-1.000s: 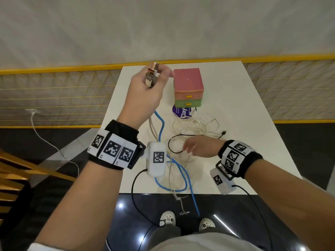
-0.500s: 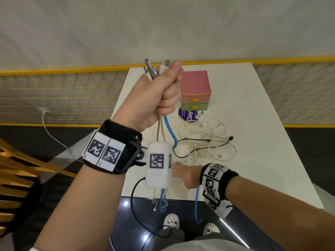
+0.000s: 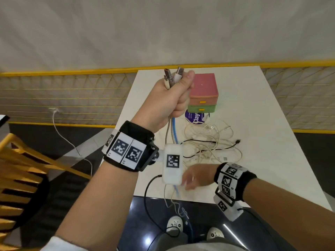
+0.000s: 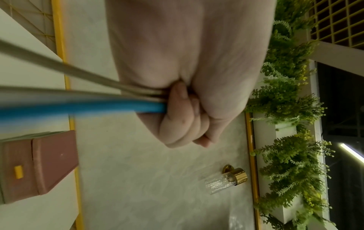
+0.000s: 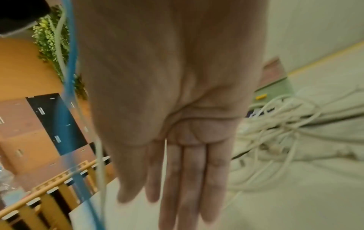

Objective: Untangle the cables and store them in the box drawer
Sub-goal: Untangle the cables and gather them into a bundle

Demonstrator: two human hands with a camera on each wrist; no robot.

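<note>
My left hand (image 3: 174, 98) is raised above the table and grips a bundle of cables in its fist; their USB plugs (image 3: 172, 77) stick out on top. A blue cable (image 3: 175, 131) and beige ones hang down from the fist, as the left wrist view shows (image 4: 82, 107). A tangle of white and black cables (image 3: 210, 142) lies on the white table (image 3: 272, 124). My right hand (image 3: 197, 176) hovers near the table's front edge with fingers straight (image 5: 189, 179), beside the hanging cables (image 5: 69, 77). The pink and green drawer box (image 3: 203, 95) stands behind, its drawers closed.
A purple round sticker (image 3: 195, 117) lies on the table in front of the box. A yellow railing with mesh (image 3: 72, 98) runs behind the table. A wooden chair (image 3: 21, 178) stands at my left. A white cable (image 3: 68, 142) trails on the floor there.
My left hand has lifted the cable bundle higher and closed into a full fist round it. My right hand has drawn back from the tangle to the front edge, beside the hanging cables.
</note>
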